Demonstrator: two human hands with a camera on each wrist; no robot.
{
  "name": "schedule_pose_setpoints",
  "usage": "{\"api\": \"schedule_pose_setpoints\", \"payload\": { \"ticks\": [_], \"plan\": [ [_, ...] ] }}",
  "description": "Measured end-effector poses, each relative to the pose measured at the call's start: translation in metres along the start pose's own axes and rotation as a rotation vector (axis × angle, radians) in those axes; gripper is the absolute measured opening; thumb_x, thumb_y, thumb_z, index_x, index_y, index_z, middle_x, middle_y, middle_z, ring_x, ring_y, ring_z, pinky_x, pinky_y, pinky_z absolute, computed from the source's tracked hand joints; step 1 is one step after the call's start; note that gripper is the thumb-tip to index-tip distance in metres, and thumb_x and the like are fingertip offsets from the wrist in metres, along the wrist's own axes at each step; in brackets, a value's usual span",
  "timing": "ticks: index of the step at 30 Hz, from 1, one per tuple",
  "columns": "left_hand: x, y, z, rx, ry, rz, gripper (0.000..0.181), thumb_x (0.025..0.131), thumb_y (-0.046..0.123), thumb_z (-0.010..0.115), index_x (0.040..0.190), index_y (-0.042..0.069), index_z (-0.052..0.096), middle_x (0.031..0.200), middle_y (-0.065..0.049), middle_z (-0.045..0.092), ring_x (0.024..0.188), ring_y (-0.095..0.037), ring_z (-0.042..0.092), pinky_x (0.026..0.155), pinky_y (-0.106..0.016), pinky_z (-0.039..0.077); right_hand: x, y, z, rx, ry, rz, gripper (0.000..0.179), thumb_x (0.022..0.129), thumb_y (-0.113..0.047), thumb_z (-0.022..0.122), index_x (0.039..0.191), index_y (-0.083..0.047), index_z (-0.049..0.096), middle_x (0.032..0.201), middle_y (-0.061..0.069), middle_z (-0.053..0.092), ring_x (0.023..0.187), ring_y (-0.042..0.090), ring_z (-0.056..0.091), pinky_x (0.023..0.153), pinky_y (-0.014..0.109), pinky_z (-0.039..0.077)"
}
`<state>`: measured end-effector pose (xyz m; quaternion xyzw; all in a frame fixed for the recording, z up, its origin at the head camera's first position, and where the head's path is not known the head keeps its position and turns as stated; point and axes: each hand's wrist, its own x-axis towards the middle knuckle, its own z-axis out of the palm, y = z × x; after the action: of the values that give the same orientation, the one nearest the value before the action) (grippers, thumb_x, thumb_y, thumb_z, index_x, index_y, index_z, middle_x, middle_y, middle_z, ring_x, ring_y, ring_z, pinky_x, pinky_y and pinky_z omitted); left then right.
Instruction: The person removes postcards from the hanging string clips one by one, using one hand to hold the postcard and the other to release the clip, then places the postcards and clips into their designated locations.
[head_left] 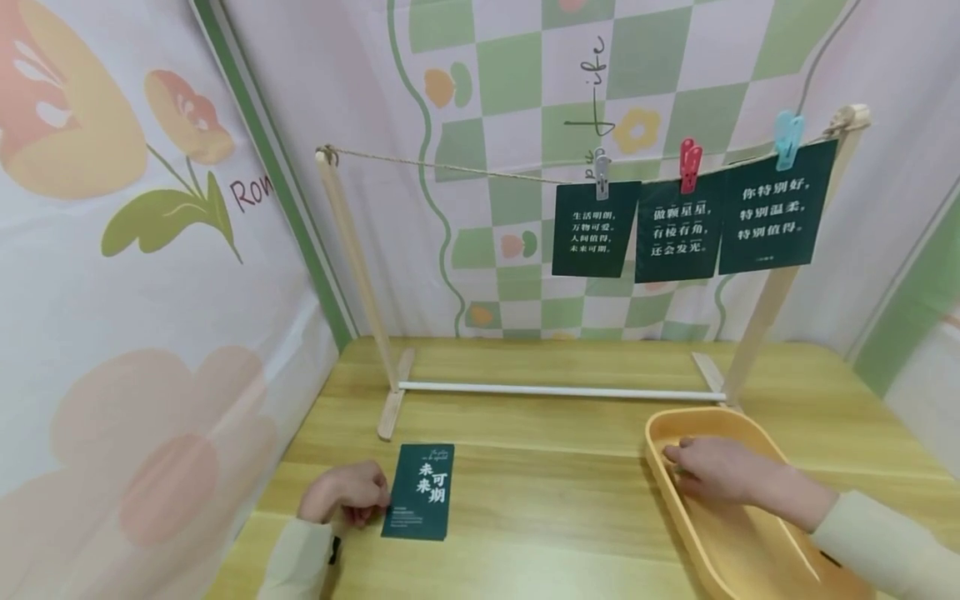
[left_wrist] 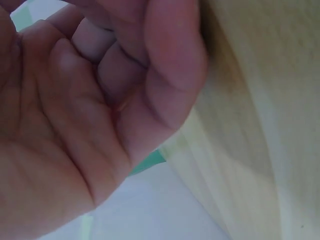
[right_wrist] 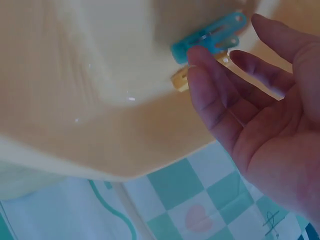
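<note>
My left hand [head_left: 348, 493] rests on the table with bent fingers at the left edge of a dark green card [head_left: 422, 492] with white lettering. Its fingers are curled in the left wrist view, but the fingertips are hidden, so a grip on the card cannot be confirmed. Over on the right, my right hand [head_left: 716, 471] reaches into a yellow tray [head_left: 660, 437]. Its fingers are parted around a blue clothespin [right_wrist: 207, 39] and a yellow clothespin [right_wrist: 181, 79] in the right wrist view. The fingertips overlap the clothespins there; contact is unclear.
Behind the hands stands a wooden frame [head_left: 757, 333] with a twine line [head_left: 450, 167]. Three green cards hang from it by a grey clothespin [head_left: 602, 175], a red clothespin [head_left: 690, 167] and a light blue clothespin [head_left: 788, 140]. A white rod [head_left: 555, 390] joins the feet.
</note>
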<state>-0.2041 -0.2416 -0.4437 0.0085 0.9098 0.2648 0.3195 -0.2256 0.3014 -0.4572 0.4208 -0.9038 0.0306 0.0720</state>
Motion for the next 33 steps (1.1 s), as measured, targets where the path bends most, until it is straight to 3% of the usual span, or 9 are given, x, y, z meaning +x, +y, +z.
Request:
{"api": "schedule_pose_setpoints", "payload": {
  "ticks": [5, 10, 15, 21, 28, 33],
  "plan": [
    [0.002, -0.001, -0.002, -0.005, 0.002, -0.006, 0.02, 0.088, 0.012, 0.06, 0.069, 0.007, 0.062, 0.053, 0.0, 0.05, 0.045, -0.011, 0.047, 0.041, -0.019, 0.038, 0.004, 0.004, -0.014, 0.031, -0.06, 0.027, 0.03, 0.078, -0.02, 0.078, 0.078, -0.017, 0.049, 0.066, -0.011, 0.043, 0.057, 0.001, 0.04, 0.05, 0.022, 0.033],
    [0.006, 0.0, -0.004, -0.006, 0.003, 0.013, 0.022, 0.09, 0.013, 0.057, 0.068, 0.008, 0.061, 0.053, 0.001, 0.049, 0.045, -0.01, 0.044, 0.042, -0.02, 0.035, 0.011, 0.008, -0.028, -0.028, 0.021, 0.029, 0.036, 0.078, -0.022, 0.08, 0.073, -0.02, 0.044, 0.062, -0.014, 0.032, 0.056, -0.003, 0.029, 0.049, 0.018, 0.026],
    [0.008, 0.004, -0.005, -0.022, 0.019, 0.056, 0.024, 0.091, 0.012, 0.055, 0.069, 0.007, 0.059, 0.052, 0.0, 0.049, 0.045, -0.012, 0.044, 0.043, -0.022, 0.035, 0.02, 0.013, -0.04, 0.059, 0.071, 0.052, 0.029, 0.082, -0.015, 0.077, 0.074, -0.022, 0.05, 0.064, -0.018, 0.041, 0.058, -0.006, 0.033, 0.049, 0.018, 0.029],
    [0.012, 0.014, -0.009, -0.074, 0.053, 0.154, 0.022, 0.094, 0.015, 0.053, 0.076, 0.005, 0.058, 0.054, -0.001, 0.051, 0.048, -0.014, 0.045, 0.049, -0.025, 0.036, 0.03, 0.014, -0.053, 0.143, 0.189, 0.064, 0.027, 0.083, -0.005, 0.073, 0.074, -0.022, 0.054, 0.063, -0.021, 0.039, 0.057, -0.008, 0.031, 0.051, 0.016, 0.031],
    [0.022, 0.03, -0.014, -0.179, 0.08, 0.321, 0.026, 0.099, 0.016, 0.048, 0.087, -0.003, 0.061, 0.065, -0.004, 0.06, 0.058, -0.014, 0.057, 0.055, -0.03, 0.049, 0.043, 0.012, -0.067, 0.171, 0.25, 0.082, 0.021, 0.084, -0.004, 0.072, 0.078, -0.022, 0.062, 0.066, -0.021, 0.051, 0.06, -0.01, 0.04, 0.052, 0.018, 0.04],
    [0.028, 0.042, -0.019, -0.226, 0.099, 0.369, 0.034, 0.103, 0.023, 0.046, 0.094, -0.006, 0.062, 0.074, -0.004, 0.064, 0.064, -0.015, 0.061, 0.057, -0.034, 0.052, 0.054, 0.011, -0.081, 0.166, 0.308, 0.069, 0.022, 0.085, -0.003, 0.071, 0.077, -0.021, 0.062, 0.064, -0.021, 0.048, 0.06, -0.009, 0.038, 0.053, 0.018, 0.038]
  ]
}}
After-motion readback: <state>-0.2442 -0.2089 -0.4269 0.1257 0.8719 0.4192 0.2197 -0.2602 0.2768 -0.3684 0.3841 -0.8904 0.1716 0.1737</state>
